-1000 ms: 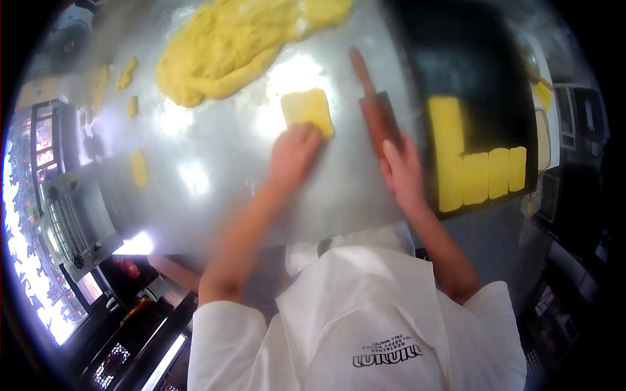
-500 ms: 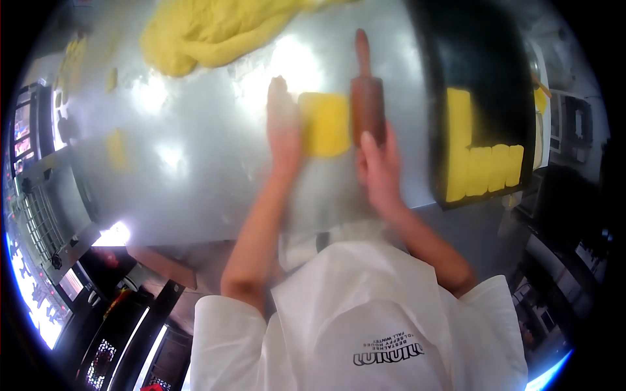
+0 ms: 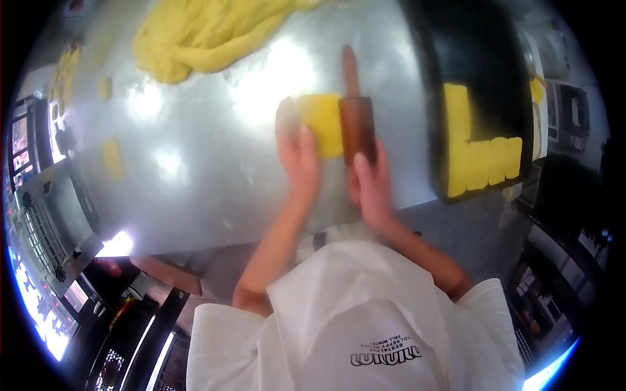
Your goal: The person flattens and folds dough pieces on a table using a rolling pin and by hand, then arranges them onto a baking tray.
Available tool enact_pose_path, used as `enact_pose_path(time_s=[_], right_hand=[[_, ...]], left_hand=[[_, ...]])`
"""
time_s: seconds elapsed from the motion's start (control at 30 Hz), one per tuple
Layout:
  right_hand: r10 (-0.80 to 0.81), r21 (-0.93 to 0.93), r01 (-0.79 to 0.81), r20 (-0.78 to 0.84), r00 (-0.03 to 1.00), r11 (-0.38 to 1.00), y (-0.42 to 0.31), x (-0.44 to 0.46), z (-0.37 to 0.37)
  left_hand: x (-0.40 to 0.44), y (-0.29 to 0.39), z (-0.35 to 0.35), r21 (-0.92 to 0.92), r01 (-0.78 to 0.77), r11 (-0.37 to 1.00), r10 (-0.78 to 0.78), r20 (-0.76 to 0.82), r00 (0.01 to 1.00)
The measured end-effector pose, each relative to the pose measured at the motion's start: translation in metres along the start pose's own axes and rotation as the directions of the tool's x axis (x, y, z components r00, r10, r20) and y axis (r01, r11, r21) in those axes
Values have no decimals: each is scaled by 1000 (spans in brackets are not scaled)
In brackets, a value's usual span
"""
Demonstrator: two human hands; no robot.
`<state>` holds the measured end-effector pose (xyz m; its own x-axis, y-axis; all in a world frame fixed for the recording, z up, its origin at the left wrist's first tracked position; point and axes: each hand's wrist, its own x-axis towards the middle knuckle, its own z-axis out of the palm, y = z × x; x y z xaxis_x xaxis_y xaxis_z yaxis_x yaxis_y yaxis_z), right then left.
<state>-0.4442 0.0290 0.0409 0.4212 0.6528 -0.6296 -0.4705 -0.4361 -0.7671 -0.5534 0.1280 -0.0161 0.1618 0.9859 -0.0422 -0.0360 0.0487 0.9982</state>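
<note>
A flat yellow dough piece [image 3: 323, 124] lies on the metal worktop between my two hands. My left hand [image 3: 298, 146] is at its left edge, the thumb apart from the other fingers and nothing gripped. The red-brown rolling pin [image 3: 357, 124] points away from me along the dough's right edge. My right hand [image 3: 373, 182] is closed around the near end of the pin, whose near handle is hidden in the grasp.
A large mass of yellow dough [image 3: 202, 36] lies at the back left. Small dough pieces [image 3: 112, 159] are farther left. On the right, a black tray [image 3: 489, 111] holds several flat yellow pieces [image 3: 458, 117] in an L shape.
The rolling pin, in my right hand, has moved left from beside the tray to the dough's edge. My left hand has let go of the dough's near edge and moved to its left side.
</note>
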Motion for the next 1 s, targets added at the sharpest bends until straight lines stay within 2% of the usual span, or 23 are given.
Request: enact_pose_path(time_s=[0.1,0.13,0.17,0.2,0.23,0.33,0.47,0.5,0.57,0.6,0.63,0.67,0.7,0.8,0.83,0.9,0.93,1.0], right_hand=[[11,-45,-12,-30,999,999,8,15,-36],[-157,-256,149,-11,988,955,4,21,-51],[-313,-449,298,42,949,842,-1,30,-63],[-452,-610,427,123,884,668,-7,38,-73],[-316,-698,294,101,943,653,-25,42,-78],[-207,-795,153,35,978,587,-62,42,-72],[-364,-884,245,92,927,399,-62,66,-73],[-429,-852,333,145,891,404,-64,72,-73],[-429,-827,437,271,862,355,-73,81,-75],[-425,-811,484,331,843,329,-79,82,-75],[-386,-806,555,455,803,205,-89,79,-73],[-327,-777,623,570,754,84,-101,73,-67],[-255,-729,684,668,699,-32,-106,71,-60],[-111,-692,721,715,691,28,-89,106,-31],[-207,-726,687,669,714,26,-92,119,-19],[-388,-789,614,558,733,24,-96,140,-3],[-371,-781,623,564,737,51,-90,134,-3],[-377,-761,644,576,726,78,-95,135,-6]], left_hand=[[6,-6,-4,10,-47,999,47,-38,998],[9,-2,-2,256,-96,962,97,10,995],[15,4,1,484,-149,862,133,67,989],[22,8,6,676,-205,708,157,133,979],[28,3,11,736,-264,623,168,204,965],[27,-1,17,800,-426,422,197,378,905],[27,-2,12,790,-452,414,220,395,892],[29,1,7,747,-380,545,193,330,924],[26,7,-11,601,-212,770,98,217,971],[24,18,-21,610,-165,775,129,102,986],[25,27,-39,565,-208,798,213,58,975],[29,42,-52,634,-331,699,402,35,915],[37,41,-70,692,-359,626,400,111,910],[53,3,-82,846,-375,379,314,264,912],[67,-7,-79,884,-371,283,283,292,914],[98,21,-58,908,-357,218,231,307,923],[96,31,-57,921,-343,184,181,311,933],[93,21,-62,894,-385,232,250,327,911]])
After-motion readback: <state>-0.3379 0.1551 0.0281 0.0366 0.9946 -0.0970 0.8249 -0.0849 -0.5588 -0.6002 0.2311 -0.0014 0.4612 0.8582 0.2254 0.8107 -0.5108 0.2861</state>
